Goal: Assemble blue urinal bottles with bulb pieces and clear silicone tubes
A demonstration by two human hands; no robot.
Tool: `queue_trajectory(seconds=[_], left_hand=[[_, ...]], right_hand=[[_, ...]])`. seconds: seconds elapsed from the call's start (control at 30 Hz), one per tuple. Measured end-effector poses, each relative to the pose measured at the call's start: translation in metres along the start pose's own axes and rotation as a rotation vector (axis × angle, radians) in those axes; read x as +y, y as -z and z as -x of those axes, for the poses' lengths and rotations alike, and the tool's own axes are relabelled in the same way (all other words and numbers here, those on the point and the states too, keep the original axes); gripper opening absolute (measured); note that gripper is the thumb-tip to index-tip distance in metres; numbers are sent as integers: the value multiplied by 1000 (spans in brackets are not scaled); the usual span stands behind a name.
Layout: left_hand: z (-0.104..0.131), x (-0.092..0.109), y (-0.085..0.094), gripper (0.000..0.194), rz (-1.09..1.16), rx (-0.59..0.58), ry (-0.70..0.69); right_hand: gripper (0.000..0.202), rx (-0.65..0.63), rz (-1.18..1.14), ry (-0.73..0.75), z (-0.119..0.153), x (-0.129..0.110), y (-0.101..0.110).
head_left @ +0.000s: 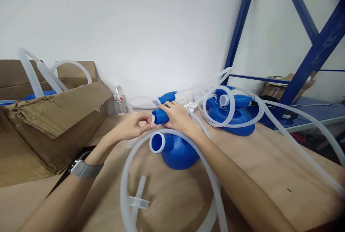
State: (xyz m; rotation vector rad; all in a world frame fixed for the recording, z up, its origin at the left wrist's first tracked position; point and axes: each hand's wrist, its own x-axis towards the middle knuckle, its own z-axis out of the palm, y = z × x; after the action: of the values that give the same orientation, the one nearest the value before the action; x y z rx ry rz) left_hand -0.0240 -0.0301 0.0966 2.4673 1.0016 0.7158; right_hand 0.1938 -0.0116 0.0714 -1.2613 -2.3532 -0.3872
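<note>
My right hand (176,117) is closed around a blue cylindrical plastic fitting (159,116), holding it above a blue bottle. My left hand (136,126) pinches the white cap (153,118) at the fitting's left end; fingers partly cover it, so how far it is seated I cannot tell. Below my hands, the blue urinal bottle (180,154) rests on the table, its white-rimmed mouth facing left toward me. A long translucent hose (125,178) loops around this bottle and under my right forearm. Behind my right hand lies another blue fitting (165,97).
An open cardboard box (64,117) with hoses and blue parts stands left. A water bottle (119,100) is beside it. On the right sits another blue urinal bottle (237,119) with coiled hose, near blue shelving (239,23). Brown paper-like covering (258,156) spans the table.
</note>
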Motion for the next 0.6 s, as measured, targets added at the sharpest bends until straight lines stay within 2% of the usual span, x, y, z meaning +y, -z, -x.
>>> queue_trajectory(seconds=[0.13, 0.2, 0.3, 0.33, 0.47, 0.6], left_hand=[[0, -11, 10, 36, -151, 46, 96], [-1, -24, 14, 35, -253, -22, 178], [0, -51, 11, 27, -329, -248, 299], [1, -61, 8, 23, -327, -281, 327], [2, -93, -5, 21, -315, -317, 378], [2, -100, -8, 27, -290, -331, 383]], right_hand=[[48, -6, -27, -23, 1, 2, -4], [57, 3, -65, -46, 1, 5, -6], [61, 0, -118, -76, 1, 10, -9], [59, -6, -128, -86, 1, 11, -10], [54, -46, -137, -93, 1, 13, -13], [57, -89, -133, -86, 0, 13, -13]])
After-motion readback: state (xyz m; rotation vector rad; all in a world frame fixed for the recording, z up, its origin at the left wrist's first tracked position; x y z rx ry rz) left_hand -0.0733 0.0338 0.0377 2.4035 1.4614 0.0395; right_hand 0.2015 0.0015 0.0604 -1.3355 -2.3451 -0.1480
